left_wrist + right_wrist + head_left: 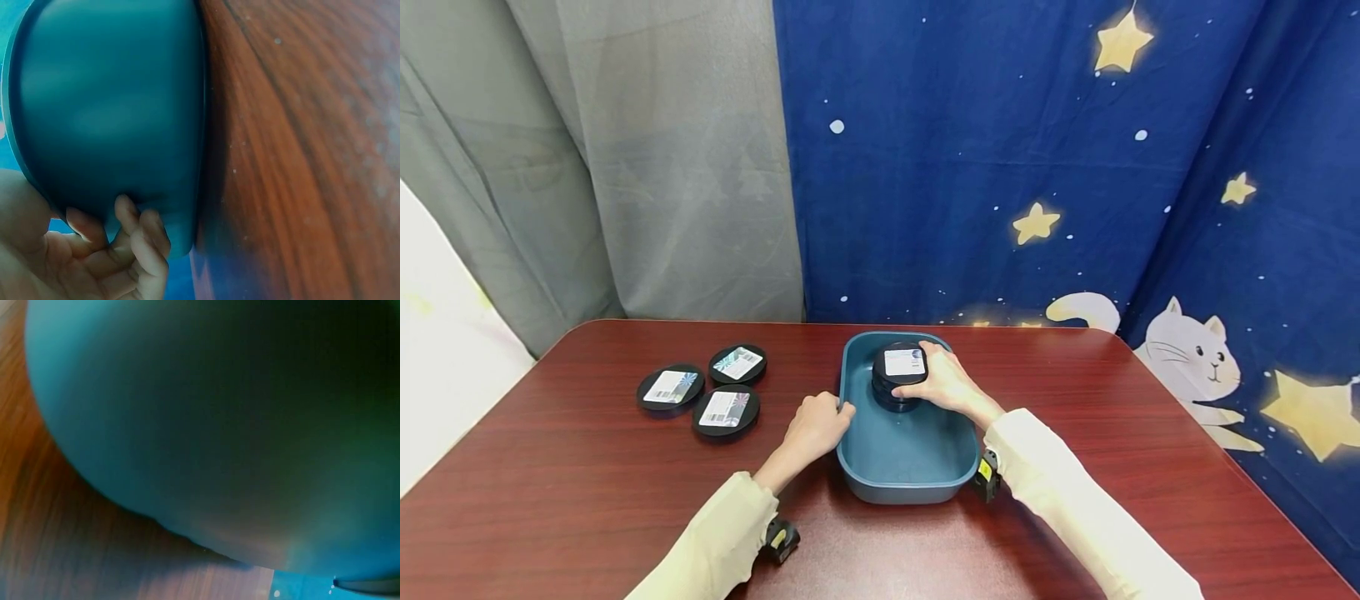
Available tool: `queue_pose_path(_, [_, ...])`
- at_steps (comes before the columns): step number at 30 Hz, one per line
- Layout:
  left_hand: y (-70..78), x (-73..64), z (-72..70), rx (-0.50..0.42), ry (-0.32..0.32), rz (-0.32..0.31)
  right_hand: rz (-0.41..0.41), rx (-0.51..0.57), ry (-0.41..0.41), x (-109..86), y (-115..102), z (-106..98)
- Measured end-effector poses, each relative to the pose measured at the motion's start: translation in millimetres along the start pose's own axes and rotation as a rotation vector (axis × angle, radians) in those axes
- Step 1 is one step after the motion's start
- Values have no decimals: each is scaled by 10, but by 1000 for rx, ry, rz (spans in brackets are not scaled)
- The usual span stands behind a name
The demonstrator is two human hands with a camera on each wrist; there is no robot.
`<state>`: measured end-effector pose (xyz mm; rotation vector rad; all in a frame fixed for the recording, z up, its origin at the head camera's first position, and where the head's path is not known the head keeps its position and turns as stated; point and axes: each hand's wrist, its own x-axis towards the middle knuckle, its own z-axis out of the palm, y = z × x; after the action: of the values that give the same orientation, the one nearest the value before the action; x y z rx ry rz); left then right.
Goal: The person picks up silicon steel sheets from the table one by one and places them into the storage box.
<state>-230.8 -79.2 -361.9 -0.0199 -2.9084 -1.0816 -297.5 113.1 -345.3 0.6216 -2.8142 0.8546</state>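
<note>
At left, 3 black round containers (726, 412) lie label-up on the table (550, 475). Next, your left hand (815, 423) has its thumb and fingers partly curled, gripping the left rim of the blue bin (910, 485). Inside the bin, toward its far end, stands a stack of black containers (895, 403). At right, your right hand (949, 385) spans the top container (904, 362), gripping it between thumb and fingers.

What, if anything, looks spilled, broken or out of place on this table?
Nothing stands out. The blue tub sits upright, the three black discs beside it lie flat, labels up, and no spill or damage shows.
</note>
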Motion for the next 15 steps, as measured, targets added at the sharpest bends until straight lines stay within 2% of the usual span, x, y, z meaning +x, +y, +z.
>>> queue_pose_path(11, [-15,3,14,0,6,12,29,-10,-4,-21,-33,19])
queue_pose_path(15, [-17,2,13,-5,7,12,17,-2,0,-20,-29,32])
